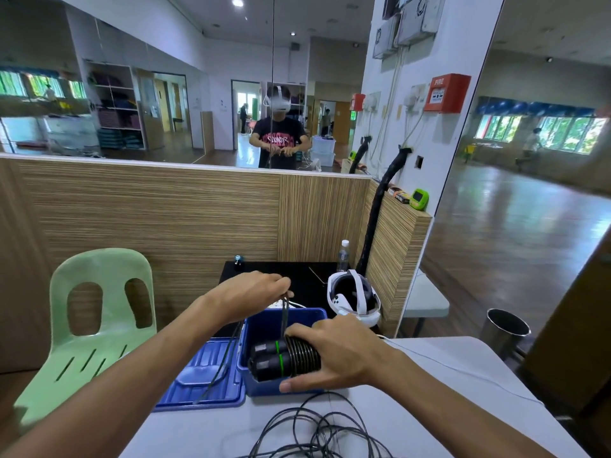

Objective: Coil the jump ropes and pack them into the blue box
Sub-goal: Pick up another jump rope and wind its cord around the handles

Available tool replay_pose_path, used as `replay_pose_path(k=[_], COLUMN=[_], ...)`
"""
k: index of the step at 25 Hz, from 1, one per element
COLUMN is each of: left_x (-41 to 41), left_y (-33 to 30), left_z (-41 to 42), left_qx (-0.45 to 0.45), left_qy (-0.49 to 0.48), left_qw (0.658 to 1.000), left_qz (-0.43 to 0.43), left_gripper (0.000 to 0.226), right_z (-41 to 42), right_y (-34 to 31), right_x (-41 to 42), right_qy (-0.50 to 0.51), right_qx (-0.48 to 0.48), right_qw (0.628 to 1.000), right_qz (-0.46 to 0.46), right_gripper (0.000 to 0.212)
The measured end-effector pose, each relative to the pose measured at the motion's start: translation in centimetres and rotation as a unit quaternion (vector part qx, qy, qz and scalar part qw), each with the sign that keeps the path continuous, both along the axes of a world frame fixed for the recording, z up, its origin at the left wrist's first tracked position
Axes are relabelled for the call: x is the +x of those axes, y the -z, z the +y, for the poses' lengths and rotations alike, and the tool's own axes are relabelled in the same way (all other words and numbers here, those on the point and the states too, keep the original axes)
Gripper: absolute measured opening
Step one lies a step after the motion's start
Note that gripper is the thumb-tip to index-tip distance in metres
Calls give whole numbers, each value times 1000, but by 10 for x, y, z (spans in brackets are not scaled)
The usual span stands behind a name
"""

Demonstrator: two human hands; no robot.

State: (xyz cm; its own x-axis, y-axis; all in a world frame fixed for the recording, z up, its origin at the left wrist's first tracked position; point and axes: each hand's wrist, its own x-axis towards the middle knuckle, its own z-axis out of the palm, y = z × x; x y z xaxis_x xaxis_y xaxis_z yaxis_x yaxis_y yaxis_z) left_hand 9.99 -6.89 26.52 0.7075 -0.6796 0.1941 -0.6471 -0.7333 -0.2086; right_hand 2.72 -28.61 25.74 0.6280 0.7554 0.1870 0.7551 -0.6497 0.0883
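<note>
Counter (413, 375), lower frame, carries the blue box (264, 325). Right hand (334, 352) grips the handles (274, 360) above it; left hand (251, 294) pinches the cord (284, 317). Wraps should stay taut and adjacent. Loose rope (317, 431) waits below.

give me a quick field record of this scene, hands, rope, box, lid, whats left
left hand: pinches the rope cord, pulled up taut
right hand: grips the two black handles with cord wound round them
blue box: open, on the table, under the bundle
lid: flat, beside the box
left to do: loose ropes tangled on the table
</note>
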Motion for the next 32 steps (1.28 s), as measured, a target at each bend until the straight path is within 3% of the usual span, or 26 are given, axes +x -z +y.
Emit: replay_pose_path(k=[4,7,10,18,21,23,25,26,27,29,32], left_x=[-21,-46,-70,-97,-100,-103,-101,-99,-98,-100,-101], left_y=[-25,-35,-19,13,24,34,40,42,44,41,40], left_z=[-18,-23,-26,-55,-59,-63,-64,-63,-63,-67,-74], left_qx=[38,47,50,-73,-163,-339,-542,-600,-623,-623,-589], left_qy=[15,27,22,-41,-109,-151,-174,-177,-178,-166,-139], left_qw=[998,994,989,981,971,928,810,753,724,724,773], left_qz=[-43,-96,-134,-175,-136,-33,143,203,236,246,191], left_gripper=[16,6,20,26,32,33,32,33,34,32,29], right_z=[-5,-21,-36,-32,-35,-36,-37,-38,-40,-39,-32], right_y=[15,23,16,3,-3,-3,0,3,6,11,12], right_x=[14,31,47,59,64,66,67,68,68,68,68], right_qy=[109,204,247,256,264,265,272,278,284,292,305], right_qx=[-36,0,11,63,98,111,103,103,106,105,129], right_qw=[993,977,968,965,960,958,957,955,953,950,943], right_qz=[26,67,31,1,4,-3,-6,0,8,17,45], right_gripper=[77,79,82,71,71,71,74,76,78,78,72])
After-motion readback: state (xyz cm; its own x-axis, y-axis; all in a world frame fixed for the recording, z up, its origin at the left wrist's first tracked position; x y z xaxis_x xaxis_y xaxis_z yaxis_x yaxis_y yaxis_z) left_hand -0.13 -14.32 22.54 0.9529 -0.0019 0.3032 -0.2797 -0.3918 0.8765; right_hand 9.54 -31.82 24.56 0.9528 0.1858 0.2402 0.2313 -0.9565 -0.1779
